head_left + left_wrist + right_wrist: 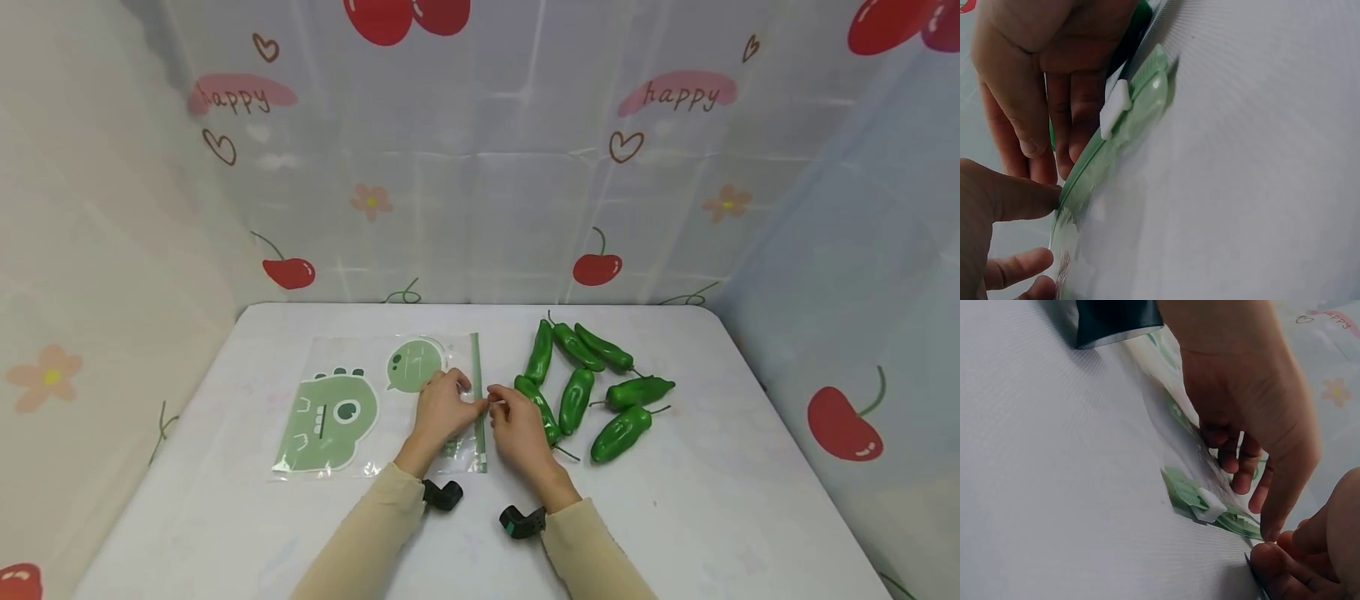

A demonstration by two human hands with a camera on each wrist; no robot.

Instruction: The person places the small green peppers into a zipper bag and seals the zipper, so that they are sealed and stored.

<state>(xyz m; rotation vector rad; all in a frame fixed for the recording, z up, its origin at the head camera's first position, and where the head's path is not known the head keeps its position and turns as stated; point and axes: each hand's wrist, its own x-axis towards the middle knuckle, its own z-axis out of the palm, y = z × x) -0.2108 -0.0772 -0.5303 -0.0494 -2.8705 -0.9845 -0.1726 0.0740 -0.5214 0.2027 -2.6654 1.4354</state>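
Observation:
A clear zip bag [330,429] with green cartoon prints lies flat, its green zip edge [477,358] to the right. My left hand [441,412] reaches over the bag and grips that edge, the thumb on the zip strip in the left wrist view. Opposite it, my right hand [519,429] pinches the same edge, thumb and finger close together. The fingertips of both hands nearly meet. A white slider [1116,109] sits on the zip near the bag's close corner. The exact contact under the fingers is partly hidden.
Several green peppers [576,400] lie to the right of my right hand, one of them close beside it. The white table [720,500] ends at a patterned curtain [480,183] behind, with more curtain on both sides.

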